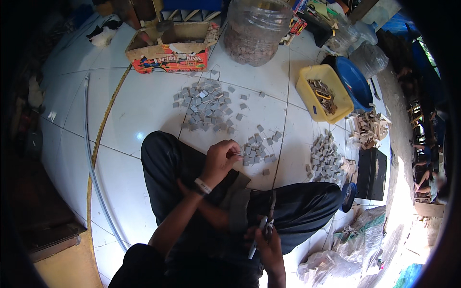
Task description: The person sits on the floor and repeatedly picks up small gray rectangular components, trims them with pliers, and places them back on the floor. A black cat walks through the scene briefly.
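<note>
The head view looks down on a person sitting cross-legged in dark trousers on a white tiled floor [129, 110]. The left hand [219, 161], with a pale band at the wrist, reaches forward over the knee; its fingers are pinched together on a small grey piece [237, 154] at the near edge of a small heap of grey squares [259, 146]. The right hand [269, 245] rests low by the lap, fingers closed around a slim white and dark tool [257, 237] that points up and away from the body.

Beyond the small heap lies a larger spread of the same grey squares [207, 105]. A third group of them [326, 156] sits to the right, beside a black box [372, 173]. Farther right is a pile of pale wooden bits [367, 127]. A yellow tub [322, 93] holding small parts stands just beside a blue basin [355, 79]. At the top are a large clear jar [252, 31] filled with brownish pieces and a worn cardboard box [168, 48]. A thin grey pipe [93, 163] curves along the floor on the left.
</note>
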The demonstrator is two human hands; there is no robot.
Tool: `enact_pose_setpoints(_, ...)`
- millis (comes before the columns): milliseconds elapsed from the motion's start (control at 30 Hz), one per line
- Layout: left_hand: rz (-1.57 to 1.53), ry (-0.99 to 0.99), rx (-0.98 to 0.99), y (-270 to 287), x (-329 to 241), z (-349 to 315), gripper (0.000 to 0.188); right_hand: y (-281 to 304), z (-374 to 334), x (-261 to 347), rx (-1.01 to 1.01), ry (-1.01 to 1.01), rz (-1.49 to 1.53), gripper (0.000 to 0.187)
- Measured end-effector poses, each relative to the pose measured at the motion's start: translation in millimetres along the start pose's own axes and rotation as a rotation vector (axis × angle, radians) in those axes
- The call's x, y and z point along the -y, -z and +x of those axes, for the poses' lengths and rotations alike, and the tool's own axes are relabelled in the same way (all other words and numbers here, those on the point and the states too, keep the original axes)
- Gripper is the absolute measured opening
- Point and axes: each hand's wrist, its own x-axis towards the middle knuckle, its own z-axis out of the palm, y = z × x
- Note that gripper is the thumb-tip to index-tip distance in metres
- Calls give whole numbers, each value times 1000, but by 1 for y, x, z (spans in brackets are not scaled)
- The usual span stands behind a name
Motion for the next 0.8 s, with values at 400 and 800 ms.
enact_pose_setpoints(400, -83, -167, 64, 22, -118, -45, 18, -15, 9, 24, 68, 188, -262, 47)
enact_pose_setpoints(800, -5, -162, 49, 15, -126, -52, 20, -16, 4, 27, 57, 172, -286, 47)
